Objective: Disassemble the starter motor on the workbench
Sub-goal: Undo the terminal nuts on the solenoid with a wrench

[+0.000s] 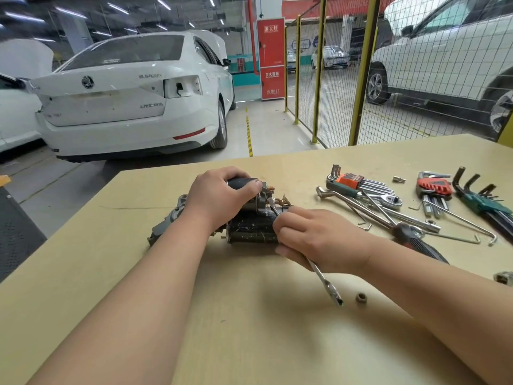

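a white car (pixel 130 93) stands on the shop floor behind the left end of the workbench (pixel 249 343). the starter motor (pixel 251 230) lies on its side near the middle of the bench, a little towards the far edge. its left end is a grey cast-metal nose housing, partly hidden by the forearm. its main body is a dark cylinder with scuffed, flecked paint. a smaller black cylinder sits along its far side, and copper-coloured terminals stick up at the right end.

the left hand (pixel 222 195) lies over that smaller cylinder, fingers curled round its far side and thumb pressed on the near face, holding the motor down. the right hand (pixel 313 237) is just right of the motor body, touching it, fingers closed tight round the shaft of a slim steel wrench (pixel 324 282). the wrench's far end reaches up among the terminals, and its near end juts out below the hand over the bench. a small brass-coloured nut (pixel 361 298) lies loose on the wood just beside that near end.

further right lies a heap of tools: a ratchet (pixel 390 200), a black-and-red screwdriver (pixel 416 240), and hex key sets in an orange holder (pixel 350 179), a red holder (pixel 433 187) and a green holder (pixel 483 201). a yellow-framed mesh fence (pixel 361 73) stands beyond the bench.
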The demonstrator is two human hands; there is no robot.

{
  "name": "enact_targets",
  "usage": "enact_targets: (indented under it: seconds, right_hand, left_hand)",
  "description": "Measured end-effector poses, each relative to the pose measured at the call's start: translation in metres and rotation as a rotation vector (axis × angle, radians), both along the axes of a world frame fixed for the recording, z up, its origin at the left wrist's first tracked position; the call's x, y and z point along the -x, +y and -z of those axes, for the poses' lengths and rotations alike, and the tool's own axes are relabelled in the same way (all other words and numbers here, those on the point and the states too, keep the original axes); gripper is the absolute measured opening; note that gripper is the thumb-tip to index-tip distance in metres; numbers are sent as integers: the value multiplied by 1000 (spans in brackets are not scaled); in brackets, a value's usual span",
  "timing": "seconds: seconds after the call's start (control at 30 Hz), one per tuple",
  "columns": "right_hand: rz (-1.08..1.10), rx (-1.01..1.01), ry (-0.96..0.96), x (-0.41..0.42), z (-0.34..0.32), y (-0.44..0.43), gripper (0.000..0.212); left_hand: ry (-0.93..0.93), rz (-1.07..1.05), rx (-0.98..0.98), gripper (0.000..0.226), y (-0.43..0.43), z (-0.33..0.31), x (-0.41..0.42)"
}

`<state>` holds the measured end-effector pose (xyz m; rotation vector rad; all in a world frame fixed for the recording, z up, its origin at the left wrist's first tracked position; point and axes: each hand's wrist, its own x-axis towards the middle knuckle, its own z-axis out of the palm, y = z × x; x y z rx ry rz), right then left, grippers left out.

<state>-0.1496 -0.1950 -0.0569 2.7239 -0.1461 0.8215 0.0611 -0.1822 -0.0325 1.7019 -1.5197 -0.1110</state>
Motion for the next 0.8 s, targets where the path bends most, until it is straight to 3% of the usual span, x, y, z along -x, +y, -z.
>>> enact_targets:
  seconds: [0.37,0.53,0.63,0.8]
  right_hand:
    - [81,45,-70,-17,12,9,31]
    - [40,-306,-363,-32,13,18,41]
    - [23,-222,-251,-18,20,12,32]
    - [217,13,-7,-21,27,15,21]
  left_hand:
    - [8,-16,25,34,-4,1,0]
    - [7,-26,17,37,-5,1,-1]
    - [8,-28,13,37,-6,1,-1]
    - [-1,-22,17,39,-6,3,-1]
